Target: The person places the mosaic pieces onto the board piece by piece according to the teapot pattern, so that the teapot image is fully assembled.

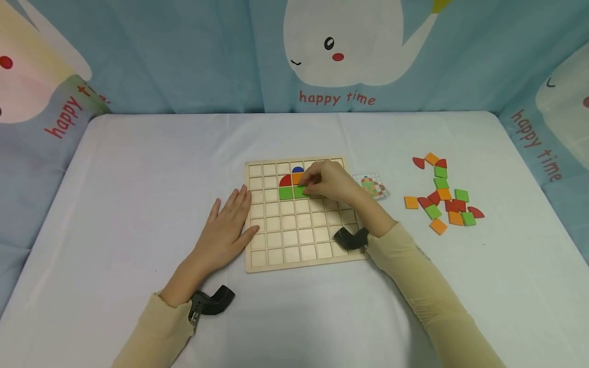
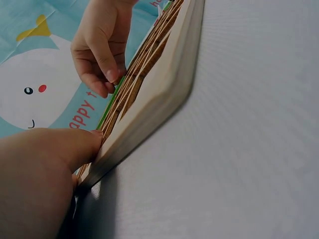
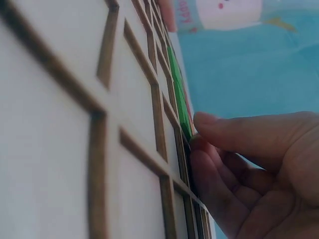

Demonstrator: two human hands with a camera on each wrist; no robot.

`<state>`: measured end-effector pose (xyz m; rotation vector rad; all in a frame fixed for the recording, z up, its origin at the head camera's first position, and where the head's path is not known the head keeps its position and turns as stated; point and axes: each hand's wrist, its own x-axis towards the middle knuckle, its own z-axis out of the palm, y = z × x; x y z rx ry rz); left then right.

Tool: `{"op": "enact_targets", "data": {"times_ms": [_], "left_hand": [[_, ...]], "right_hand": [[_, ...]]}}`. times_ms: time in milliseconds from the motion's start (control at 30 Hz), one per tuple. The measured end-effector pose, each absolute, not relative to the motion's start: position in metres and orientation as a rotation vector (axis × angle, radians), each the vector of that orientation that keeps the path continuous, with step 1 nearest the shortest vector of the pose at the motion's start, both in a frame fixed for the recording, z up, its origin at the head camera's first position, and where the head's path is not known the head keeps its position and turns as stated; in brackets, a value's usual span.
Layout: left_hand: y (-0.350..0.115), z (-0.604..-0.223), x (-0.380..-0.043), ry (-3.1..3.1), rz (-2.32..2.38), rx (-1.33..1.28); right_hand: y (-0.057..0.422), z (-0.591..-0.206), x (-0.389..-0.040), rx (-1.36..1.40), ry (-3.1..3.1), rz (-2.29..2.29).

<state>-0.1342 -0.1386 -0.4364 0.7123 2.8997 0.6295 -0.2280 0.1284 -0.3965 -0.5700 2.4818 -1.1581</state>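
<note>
Nearest, at 7 o'clock from the board, a black device (image 1: 213, 300) is on the left wrist, beside the beige sleeve (image 1: 158, 322), above the white cloth-covered counter (image 1: 294, 332). A second black device (image 1: 350, 238), on the right wrist, stands in the way over the board's cells at 4 o'clock, and the right forearm crosses the board's right edge. At about 2 o'clock, just beside this edge, lies a small printed card (image 1: 378, 187) with a coloured pattern. Further away, near 3 o'clock, loose red, green and orange pieces (image 1: 455, 218) are scattered, some of them touching. Behind everything hangs a blue curtain (image 1: 207, 56) with whales.

The light wooden board with square cells (image 1: 289, 238) lies between the hands. The left hand (image 1: 224, 232) is at its 9 o'clock side, with fingers extended and touching the edge. The right hand (image 1: 333, 180) is above its 1 o'clock part, with thumb and index finger pinching the flat green square (image 1: 299, 191). This square lies at 2 o'clock from the left hand and at 8 o'clock from the right. Beside it is another green square (image 1: 286, 193); farther up are a red quarter-circle (image 1: 286, 180), an orange square (image 1: 296, 178) and a blue half-circle (image 1: 298, 169).
</note>
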Motion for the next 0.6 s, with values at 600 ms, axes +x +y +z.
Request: {"op": "enact_targets", "data": {"times_ms": [600], "left_hand": [[-0.14,-0.437,-0.132,2.903,0.646,0.707]], "right_hand": [[0.15,-0.387,-0.215,-0.485,2.386,-1.294]]}}
